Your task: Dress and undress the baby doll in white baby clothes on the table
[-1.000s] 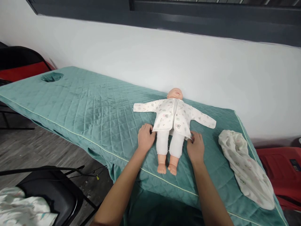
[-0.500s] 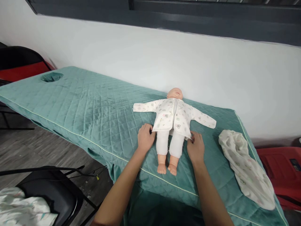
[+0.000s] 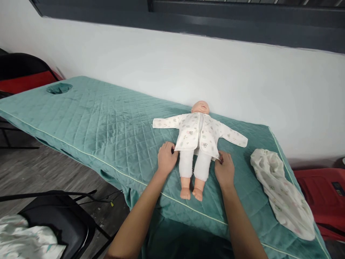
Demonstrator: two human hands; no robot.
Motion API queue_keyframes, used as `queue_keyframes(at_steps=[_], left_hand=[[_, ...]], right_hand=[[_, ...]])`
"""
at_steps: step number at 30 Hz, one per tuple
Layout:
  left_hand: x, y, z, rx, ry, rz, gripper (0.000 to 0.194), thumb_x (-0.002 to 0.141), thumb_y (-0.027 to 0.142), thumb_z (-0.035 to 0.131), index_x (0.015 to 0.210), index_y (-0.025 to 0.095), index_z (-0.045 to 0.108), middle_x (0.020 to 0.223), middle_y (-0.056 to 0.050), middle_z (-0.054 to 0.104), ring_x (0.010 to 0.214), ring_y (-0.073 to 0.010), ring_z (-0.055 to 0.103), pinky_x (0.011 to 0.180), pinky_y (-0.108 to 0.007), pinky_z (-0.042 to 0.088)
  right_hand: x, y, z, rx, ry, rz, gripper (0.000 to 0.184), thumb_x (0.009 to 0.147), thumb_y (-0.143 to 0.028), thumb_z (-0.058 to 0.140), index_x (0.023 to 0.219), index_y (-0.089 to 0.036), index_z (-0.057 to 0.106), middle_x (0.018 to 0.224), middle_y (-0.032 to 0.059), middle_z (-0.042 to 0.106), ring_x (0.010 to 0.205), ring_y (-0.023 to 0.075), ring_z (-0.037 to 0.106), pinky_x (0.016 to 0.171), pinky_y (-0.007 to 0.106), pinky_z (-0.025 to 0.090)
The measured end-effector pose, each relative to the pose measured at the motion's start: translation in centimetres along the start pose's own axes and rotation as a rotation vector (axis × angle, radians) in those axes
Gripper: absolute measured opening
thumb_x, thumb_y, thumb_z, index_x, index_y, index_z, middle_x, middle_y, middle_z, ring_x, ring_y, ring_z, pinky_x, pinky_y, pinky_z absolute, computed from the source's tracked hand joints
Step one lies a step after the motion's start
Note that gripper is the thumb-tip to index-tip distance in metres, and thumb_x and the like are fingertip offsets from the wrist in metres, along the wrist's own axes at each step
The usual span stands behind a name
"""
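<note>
Lying face up on the green bed (image 3: pixel 115 118), the doll (image 3: pixel 200 107) wears a printed white jacket (image 3: pixel 188 133), sleeves outstretched. The left hand (image 3: pixel 167 157) and right hand (image 3: pixel 225 168) are positioned at opposite lower corners of the jacket, fingers curled; whether they pinch the hem cannot be determined. A patterned cloth (image 3: pixel 283 196) lies beyond the right hand, apart from the doll.

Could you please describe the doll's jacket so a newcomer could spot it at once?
On the green quilted bed beside the wall lies a doll, face up. It wears the white printed jacket, both sleeves spread wide, unlike the similarly printed cloth bundled to the right.
</note>
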State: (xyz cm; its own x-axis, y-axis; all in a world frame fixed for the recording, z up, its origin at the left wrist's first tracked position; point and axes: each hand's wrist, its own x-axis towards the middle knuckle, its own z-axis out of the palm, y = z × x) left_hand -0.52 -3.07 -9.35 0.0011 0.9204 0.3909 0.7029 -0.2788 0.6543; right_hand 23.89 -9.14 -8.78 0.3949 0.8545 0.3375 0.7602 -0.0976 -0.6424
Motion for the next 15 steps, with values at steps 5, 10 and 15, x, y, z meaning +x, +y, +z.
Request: queue_keyframes(at_steps=[5,10,15], left_hand=[[0.0,0.0,-0.3,-0.272,0.030,0.029,0.021,0.077,0.005,0.046,0.087,0.022,0.055,0.105,-0.005,0.065,0.101,-0.0190,0.061,0.085,-0.033,0.048],[0.3,-0.5,-0.1,-0.414,0.078,-0.036,0.028,0.084,0.010,0.043,0.100,0.021,0.064,0.108,-0.006,0.068,0.104,-0.0191,0.063,0.092,-0.035,0.050],[3.0,0.2,0.9,-0.703,-0.031,-0.333,0.026,0.088,0.034,0.060,0.108,0.020,0.069,0.118,-0.008,0.070,0.111,-0.0238,0.064,0.105,-0.040,0.046]], right_hand=[[0.0,0.8,0.1,0.114,0.067,0.025,0.036,0.072,-0.017,0.044,0.101,-0.018,0.065,0.096,0.0078,0.059,0.097,0.0251,0.052,0.084,0.041,0.045],[0.6,1.3,0.4,0.681,0.094,0.274,0.042,0.066,-0.017,0.055,0.107,-0.020,0.062,0.120,0.0075,0.064,0.114,0.0225,0.059,0.103,0.043,0.046],[4.4,2.3,0.9,1.231,-0.078,0.431,0.022,0.072,-0.026,0.066,0.093,-0.022,0.066,0.112,0.0060,0.071,0.115,0.0186,0.064,0.113,0.038,0.042]])
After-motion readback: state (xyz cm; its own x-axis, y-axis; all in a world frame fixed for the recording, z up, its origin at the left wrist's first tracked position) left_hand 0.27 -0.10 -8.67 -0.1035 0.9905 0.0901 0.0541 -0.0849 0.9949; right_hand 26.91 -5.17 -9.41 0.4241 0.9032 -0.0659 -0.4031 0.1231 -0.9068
